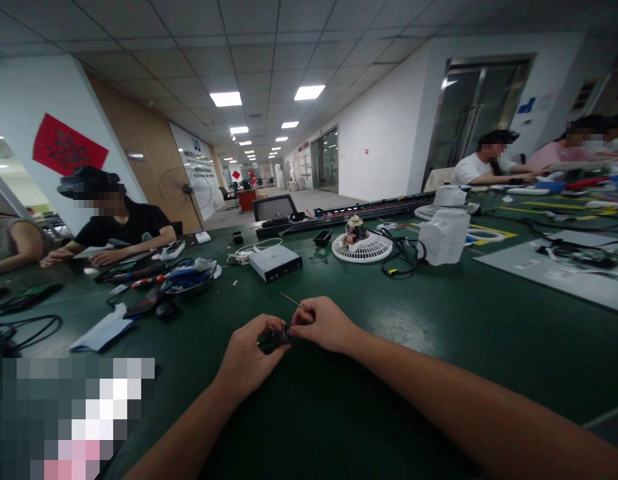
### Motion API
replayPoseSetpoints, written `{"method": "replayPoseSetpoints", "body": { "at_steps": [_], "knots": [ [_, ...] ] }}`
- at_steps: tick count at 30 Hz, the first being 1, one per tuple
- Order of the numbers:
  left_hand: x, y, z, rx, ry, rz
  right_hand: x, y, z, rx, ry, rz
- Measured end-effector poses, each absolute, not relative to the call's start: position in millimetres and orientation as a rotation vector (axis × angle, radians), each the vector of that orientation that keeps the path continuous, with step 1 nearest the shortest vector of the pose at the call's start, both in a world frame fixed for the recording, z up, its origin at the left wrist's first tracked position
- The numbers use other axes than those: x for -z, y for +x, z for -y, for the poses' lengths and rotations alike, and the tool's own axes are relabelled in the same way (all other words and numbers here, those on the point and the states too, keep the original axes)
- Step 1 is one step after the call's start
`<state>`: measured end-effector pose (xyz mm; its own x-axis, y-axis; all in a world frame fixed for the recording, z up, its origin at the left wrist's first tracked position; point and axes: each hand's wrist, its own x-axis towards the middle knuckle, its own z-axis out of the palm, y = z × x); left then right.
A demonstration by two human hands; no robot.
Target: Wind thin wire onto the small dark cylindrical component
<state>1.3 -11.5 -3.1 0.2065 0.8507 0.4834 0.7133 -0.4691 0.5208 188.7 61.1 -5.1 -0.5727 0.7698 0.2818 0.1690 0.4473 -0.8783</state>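
Observation:
My left hand (246, 353) is closed around a small dark cylindrical part (279, 337), held between thumb and fingers above the green table. Close against it, my right hand (325, 323) is pinched, its fingertips at the right end of the part. A thin metal rod (291, 301) sticks out of the right hand's fingers toward the upper left; its other end is hidden in the grip. Fine detail of the dark part is too small to make out.
Beyond my hands are a silver disc drive (273, 260), a white fan grille with a motor (362, 247) and a white plastic housing (443, 237). Tools and a blue cloth (189, 275) lie left. A grey board (563, 270) is at right. Other people sit on both sides.

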Motion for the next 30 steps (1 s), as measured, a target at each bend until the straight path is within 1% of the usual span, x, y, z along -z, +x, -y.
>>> {"method": "replayPoseSetpoints", "body": {
  "at_steps": [5, 11, 18, 20, 25, 30],
  "knots": [
    [0.0, 3.0, 12.8, -1.104, 2.303, -1.444, 5.7, 187.7, -58.4, -1.012, -0.8, 2.087],
    [0.2, 5.2, 12.8, -1.135, 2.292, -1.412, 3.7, 189.6, -58.6, -1.217, -0.735, 2.046],
    [2.0, 3.9, 14.1, -1.158, 2.32, -1.35, 5.4, 186.8, -58.5, -1.2, -0.855, 2.041],
    [0.7, 3.4, 14.6, -1.168, 2.302, -1.383, 4.5, 187.0, -58.2, -1.113, -0.913, 2.042],
    [-1.7, 4.4, 14.2, -1.116, 2.249, -1.472, -2.0, 189.3, -55.5, -0.722, -0.995, 2.223],
    [-1.0, 5.8, 10.2, -1.055, 2.161, -1.672, -5.8, 196.5, -64.4, -0.585, -1.03, 2.277]
  ]
}}
